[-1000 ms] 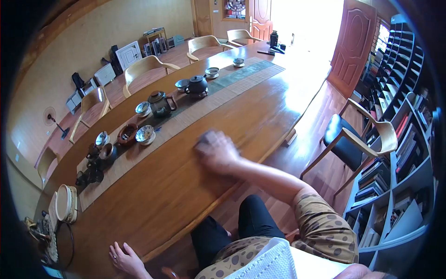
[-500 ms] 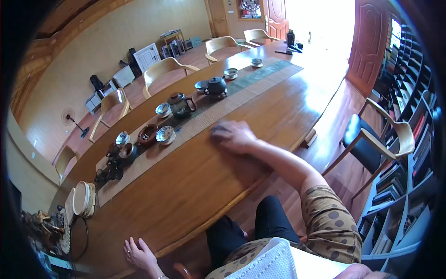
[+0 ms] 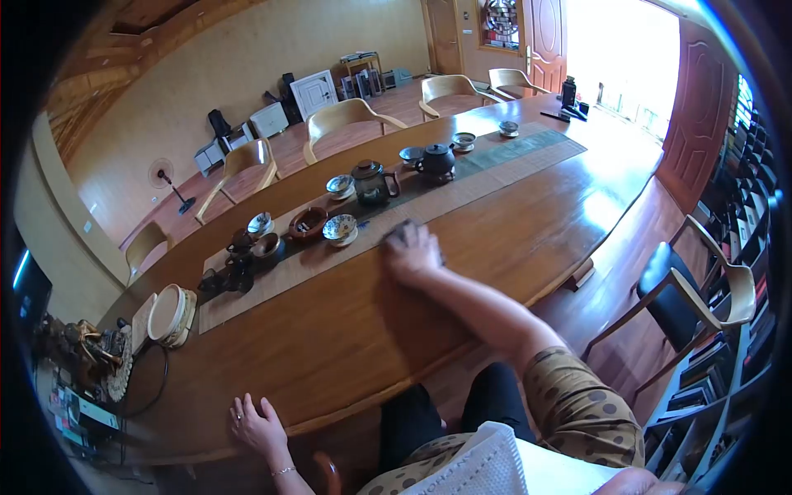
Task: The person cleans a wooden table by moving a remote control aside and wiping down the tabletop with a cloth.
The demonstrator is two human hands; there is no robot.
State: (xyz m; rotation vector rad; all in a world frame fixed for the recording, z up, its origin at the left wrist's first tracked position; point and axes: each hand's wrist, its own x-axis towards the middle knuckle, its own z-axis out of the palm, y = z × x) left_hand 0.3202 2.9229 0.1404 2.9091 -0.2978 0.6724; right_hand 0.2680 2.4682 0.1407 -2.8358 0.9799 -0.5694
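My right hand [image 3: 414,255] presses a dark grey cloth [image 3: 402,232] onto the wooden table [image 3: 346,330], close to the edge of the long woven runner [image 3: 272,285]. Near the table's front edge my left hand [image 3: 258,422] lies flat with fingers spread, holding nothing. On the runner, left of and beyond my right hand, stand a patterned bowl [image 3: 340,229], a reddish-brown bowl [image 3: 308,223] and a glass teapot [image 3: 371,182]. A dark teapot [image 3: 436,162] sits further along.
Several cups and dark figurines [image 3: 231,276] stand on the runner's left part. A round pale box [image 3: 169,313], a cable and an ornate sculpture [image 3: 95,351] are at the left end. Chairs line the far side; a black-seated chair [image 3: 668,289] is at the right.
The view has swung left, so the table and its items appear further right. My right hand has moved with the cloth across the tabletop toward the runner. My left hand still rests on the table.
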